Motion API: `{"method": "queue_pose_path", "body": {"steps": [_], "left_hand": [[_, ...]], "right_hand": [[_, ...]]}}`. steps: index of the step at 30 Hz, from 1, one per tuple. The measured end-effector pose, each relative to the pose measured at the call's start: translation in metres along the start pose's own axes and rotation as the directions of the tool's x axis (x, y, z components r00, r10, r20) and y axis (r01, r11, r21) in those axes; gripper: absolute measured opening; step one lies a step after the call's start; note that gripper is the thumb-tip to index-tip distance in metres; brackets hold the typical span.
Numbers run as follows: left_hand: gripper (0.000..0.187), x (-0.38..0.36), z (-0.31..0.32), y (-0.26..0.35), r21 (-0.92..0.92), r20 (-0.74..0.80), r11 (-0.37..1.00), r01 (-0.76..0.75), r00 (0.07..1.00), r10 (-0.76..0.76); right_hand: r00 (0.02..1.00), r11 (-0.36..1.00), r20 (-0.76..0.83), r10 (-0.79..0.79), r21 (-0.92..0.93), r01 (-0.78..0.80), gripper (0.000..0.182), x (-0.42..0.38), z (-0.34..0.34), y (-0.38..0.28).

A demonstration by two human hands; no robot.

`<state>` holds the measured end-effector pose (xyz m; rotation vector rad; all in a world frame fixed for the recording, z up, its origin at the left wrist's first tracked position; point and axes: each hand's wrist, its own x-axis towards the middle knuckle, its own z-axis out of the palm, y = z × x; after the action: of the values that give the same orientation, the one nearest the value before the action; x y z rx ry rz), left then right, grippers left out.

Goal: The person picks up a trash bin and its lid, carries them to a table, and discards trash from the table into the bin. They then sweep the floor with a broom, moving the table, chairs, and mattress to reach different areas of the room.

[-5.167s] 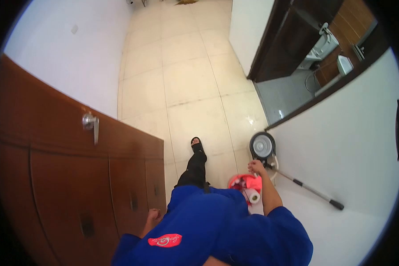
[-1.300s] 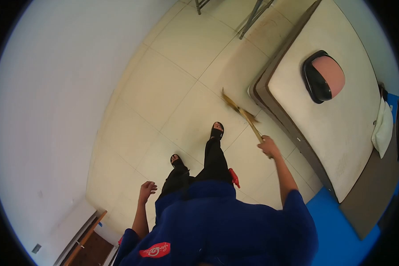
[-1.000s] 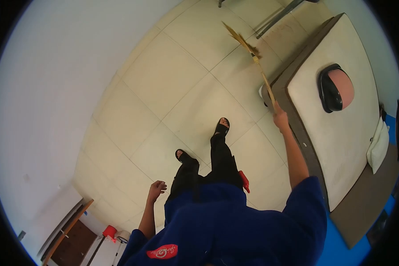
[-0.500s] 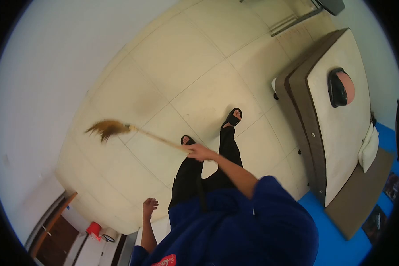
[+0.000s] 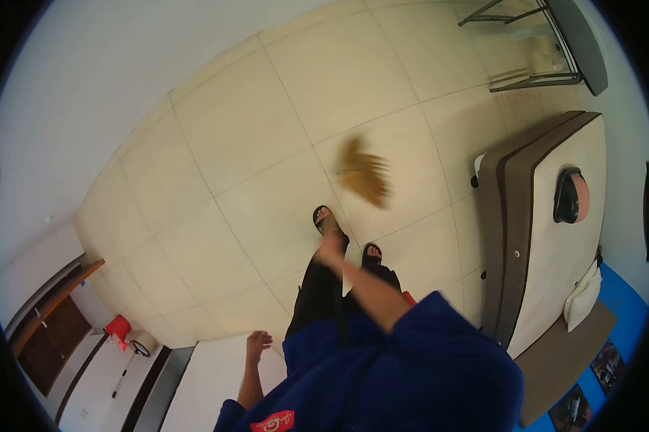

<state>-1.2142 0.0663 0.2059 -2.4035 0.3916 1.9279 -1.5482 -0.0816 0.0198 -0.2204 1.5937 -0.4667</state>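
My right hand (image 5: pixel 329 250), smeared by motion, is closed on the broom over my lower leg. The broom's brown bristle head (image 5: pixel 365 173) is fanned out and blurred over the floor tiles, beyond my sandalled feet. Its handle is too blurred to trace between head and hand. At my left side, my left hand (image 5: pixel 258 345) hangs with its fingers loosely apart and nothing in it.
A thick mattress (image 5: pixel 555 245) on a wheeled base stands at right, with a black and pink object (image 5: pixel 571 196) on it. A grey table (image 5: pixel 580 43) is at upper right. At lower left are a red bucket (image 5: pixel 118 328) and white cabinets.
The broom head has swung from the left across to the right, ahead of my feet. My right hand moved slightly, my feet have changed position, and the view has shifted.
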Motion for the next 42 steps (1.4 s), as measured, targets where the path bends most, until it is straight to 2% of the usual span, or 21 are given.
{"method": "queue_pose_path", "body": {"steps": [2,3,4,5,8,11,13,15,17,18,20,24,26,29,30,32,34,36,39,41,42], "left_hand": [[0.022,-0.013,0.003,-0.012,0.000,0.031,0.999,0.041,0.999,-0.041],[0.022,-0.018,0.006,-0.012,0.005,0.026,0.998,0.058,0.998,-0.058],[0.021,-0.021,0.008,-0.009,0.014,0.022,0.997,0.070,0.997,-0.070],[0.022,-0.024,0.008,-0.007,0.000,0.007,0.999,0.033,0.999,-0.033],[0.023,-0.027,0.016,0.012,-0.076,-0.039,0.996,-0.040,0.999,0.037],[0.022,-0.006,0.017,0.025,0.011,0.037,0.999,-0.034,0.999,0.034],[0.020,0.000,0.016,0.038,0.019,0.038,0.999,-0.041,0.998,0.040],[0.020,0.001,0.018,0.057,-0.015,0.003,0.997,-0.073,0.997,0.074],[0.020,0.003,0.020,0.073,0.002,-0.005,0.996,-0.087,0.996,0.087],[0.020,0.004,0.021,0.082,0.009,-0.009,0.996,-0.086,0.996,0.086],[0.020,0.003,0.034,0.099,0.001,-0.035,0.997,-0.078,0.996,0.078],[0.021,-0.014,0.069,0.127,-0.071,-0.078,0.994,-0.088,0.993,0.083],[0.022,-0.022,0.094,0.139,-0.023,-0.036,1.000,-0.001,0.999,0.000],[0.021,-0.037,0.132,0.166,0.041,-0.022,0.997,0.064,0.998,-0.064],[0.022,-0.043,0.145,0.180,0.016,-0.013,0.998,0.064,0.998,-0.064],[0.022,-0.052,0.163,0.205,-0.033,-0.001,0.998,0.062,0.998,-0.062],[0.025,-0.058,0.172,0.230,-0.002,0.026,0.999,0.036,0.999,-0.036],[0.026,-0.060,0.173,0.259,-0.035,0.026,0.999,-0.006,1.000,0.007],[0.025,-0.063,0.165,0.276,-0.111,-0.104,0.993,-0.050,0.994,0.038],[0.027,-0.061,0.156,0.268,-0.132,-0.134,0.990,-0.046,0.991,0.029],[0.027,-0.058,0.158,0.259,-0.161,-0.111,0.987,-0.029,0.994,0.011]], "right_hand": [[0.954,0.996,0.288,0.083,-0.002,-0.086,0.043,-0.034,0.114,-0.064],[0.771,0.992,0.630,0.096,-0.127,-0.020,0.056,-0.029,0.125,-0.098],[0.651,0.821,0.665,-0.367,-0.097,0.562,0.056,-0.025,0.149,-0.108],[0.294,0.349,0.674,-0.678,-0.056,0.935,0.056,-0.023,0.164,-0.117],[0.424,0.634,0.850,-0.313,-0.146,0.759,0.057,-0.082,0.105,-0.184],[0.426,0.442,0.751,-0.504,-0.200,0.875,0.056,-0.151,0.055,-0.242],[0.411,0.554,0.568,-0.713,0.095,0.827,0.055,-0.135,-0.027,-0.241],[0.748,0.891,0.502,-0.434,0.365,0.272,0.046,-0.140,-0.139,-0.235],[0.908,0.907,-0.013,-0.419,0.035,0.420,0.036,-0.149,-0.240,-0.234],[0.788,0.728,-0.161,-0.594,-0.522,0.443,0.033,-0.142,-0.296,-0.227],[0.847,0.900,-0.343,-0.407,-0.309,0.308,0.035,-0.168,-0.361,-0.262],[0.768,0.837,-0.531,-0.359,-0.547,0.014,0.027,-0.028,-0.515,-0.250],[0.819,0.608,-0.404,-0.407,-0.789,-0.087,0.023,0.074,-0.535,-0.256],[0.916,0.537,-0.118,-0.384,-0.835,0.117,0.028,0.193,-0.384,-0.222],[0.953,0.729,-0.010,-0.302,-0.647,0.224,0.030,0.195,-0.294,-0.220],[0.950,0.999,0.311,0.029,-0.044,-0.016,0.035,0.157,-0.132,-0.242],[0.735,0.988,0.660,0.155,-0.097,-0.122,0.040,0.123,-0.059,-0.288],[0.604,0.858,0.795,0.050,-0.344,0.382,0.043,0.084,-0.060,-0.361],[0.462,0.391,0.800,-0.382,-0.313,0.866,0.052,0.063,-0.113,-0.371],[0.465,0.324,0.598,-0.653,-0.334,0.885,0.055,0.068,-0.205,-0.362],[0.597,0.385,0.511,-0.619,-0.466,0.797,0.055,0.060,-0.263,-0.393]]}}
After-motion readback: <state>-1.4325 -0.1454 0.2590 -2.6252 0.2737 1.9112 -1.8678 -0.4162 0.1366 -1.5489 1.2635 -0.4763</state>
